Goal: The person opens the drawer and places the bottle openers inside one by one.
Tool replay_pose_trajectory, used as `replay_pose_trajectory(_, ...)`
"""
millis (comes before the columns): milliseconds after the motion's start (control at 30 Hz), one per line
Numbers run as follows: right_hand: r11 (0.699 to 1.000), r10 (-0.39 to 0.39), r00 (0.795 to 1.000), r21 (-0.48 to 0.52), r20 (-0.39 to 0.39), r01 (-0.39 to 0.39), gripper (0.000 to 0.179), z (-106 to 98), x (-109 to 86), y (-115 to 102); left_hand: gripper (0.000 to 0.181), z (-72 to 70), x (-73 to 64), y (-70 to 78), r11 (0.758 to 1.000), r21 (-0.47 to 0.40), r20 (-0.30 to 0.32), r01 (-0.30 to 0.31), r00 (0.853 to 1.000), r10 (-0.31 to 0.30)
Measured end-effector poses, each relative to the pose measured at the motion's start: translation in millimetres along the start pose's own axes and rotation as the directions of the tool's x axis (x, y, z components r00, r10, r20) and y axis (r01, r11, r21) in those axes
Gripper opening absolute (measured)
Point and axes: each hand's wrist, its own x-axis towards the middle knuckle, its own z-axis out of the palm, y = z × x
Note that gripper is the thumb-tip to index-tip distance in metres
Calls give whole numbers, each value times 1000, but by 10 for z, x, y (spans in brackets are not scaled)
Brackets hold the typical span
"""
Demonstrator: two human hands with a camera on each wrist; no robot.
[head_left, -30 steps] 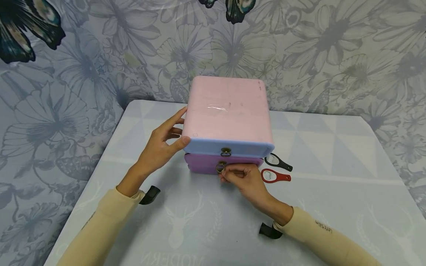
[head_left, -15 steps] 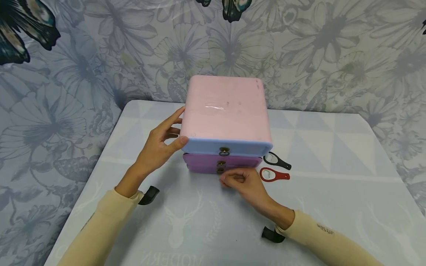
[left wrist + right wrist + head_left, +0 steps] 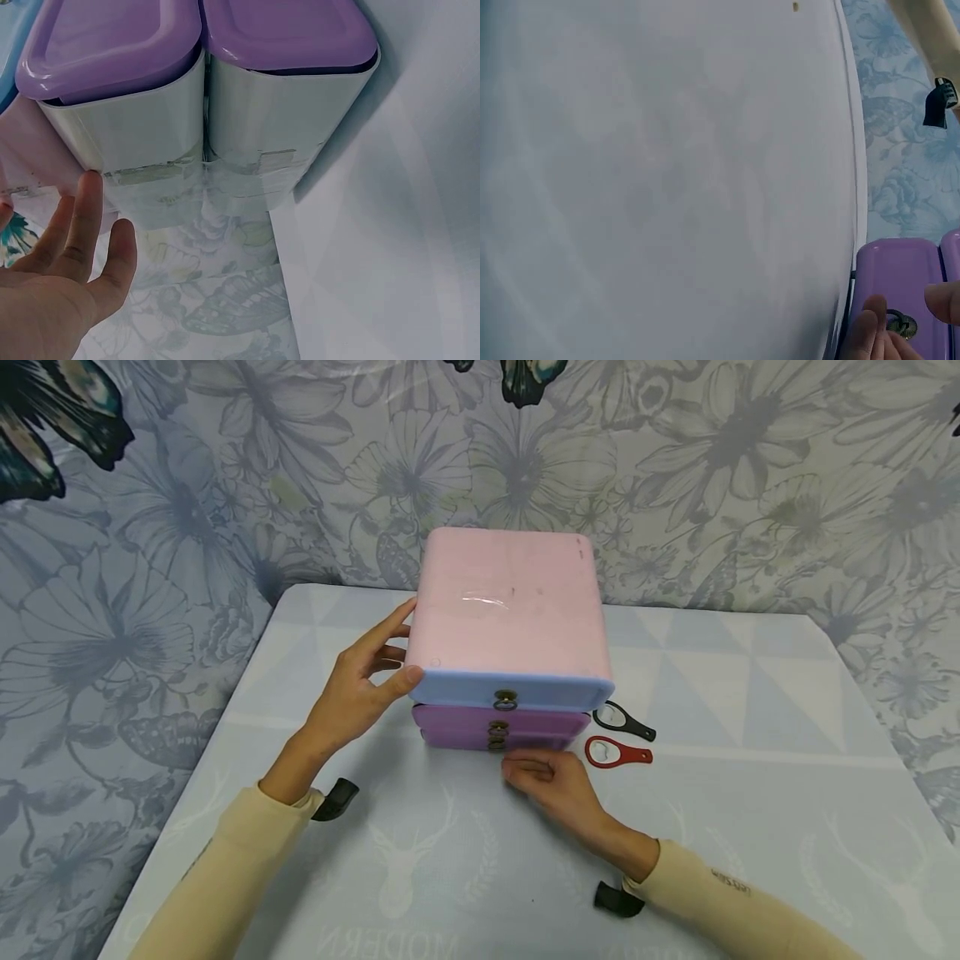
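Observation:
A stacked drawer box stands on the table, with a pink top (image 3: 510,602), a blue drawer front (image 3: 450,689) and purple drawer fronts (image 3: 457,722) beneath. Brass ring pulls hang at the middle of the fronts. My left hand (image 3: 356,685) steadies the box's left side, fingers extended along it and thumb at the blue front's corner. My right hand (image 3: 555,781) is low before the bottom purple front, its fingers bent. In the right wrist view, those fingers are right at the lower ring pull (image 3: 901,324), while the thumb (image 3: 943,301) stays apart from it.
A red ring-headed tool (image 3: 618,752) and a black one (image 3: 624,721), shaped like bottle openers, lie right of the box. The patterned table (image 3: 720,810) meets a floral wall covering (image 3: 675,485) behind. Black straps (image 3: 336,800) hang at both wrists.
My right hand has let go of the upper purple drawer's ring pull and moved down to the lower purple front. The left hand keeps its place on the box; the drawers look unmoved.

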Motion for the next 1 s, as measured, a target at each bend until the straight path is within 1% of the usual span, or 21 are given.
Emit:
replay_pose_trajectory(100, 1000, -10, 1000, 3, -10, 10, 33, -1, 38, -11, 74, -12, -10, 7, 1000, -4, 15, 10, 1000, -10)
replay_pose_trajectory(167, 1000, -3, 1000, 2, -16, 3, 34, -3, 57, -24, 81, -18, -15, 9, 1000, -8, 32, 22, 999, -22)
replay_pose_trajectory(267, 1000, 8, 1000, 1, -10, -8, 34, -10, 69, -32, 102, -15, -20, 9, 999, 25, 48, 44, 998, -45)
replay_pose_trajectory(333, 1000, 2, 1000, -9, -3, -2, 34, -15, 74, -32, 117, -3, -15, 11, 997, 59, 51, 49, 997, -52)
replay_pose_trajectory(400, 1000, -7, 1000, -13, 4, 7, 32, -20, 83, -30, 125, 8, -11, 9, 994, 98, 48, 50, 997, -55)
replay_pose_trajectory(500, 1000, -18, 1000, -18, 13, 18, 29, -26, 106, -34, 127, 17, -9, 6, 992, 113, 46, 47, 998, -53)
replay_pose_trajectory(600, 1000, -10, 1000, -9, 17, 10, 25, -26, 134, -38, 124, 20, -8, 2, 992, 116, 44, 44, 998, -49)
replay_pose_trajectory(800, 997, 9, 999, 71, 34, -11, 20, -4, 180, -18, 122, 21, -8, 14, 992, 116, 41, 42, 998, -47)
replay_pose_trajectory(1000, 992, 41, 999, 116, 20, -43, 19, 29, 185, -28, 123, 28, -12, 37, 993, 116, 45, 36, 998, -42)
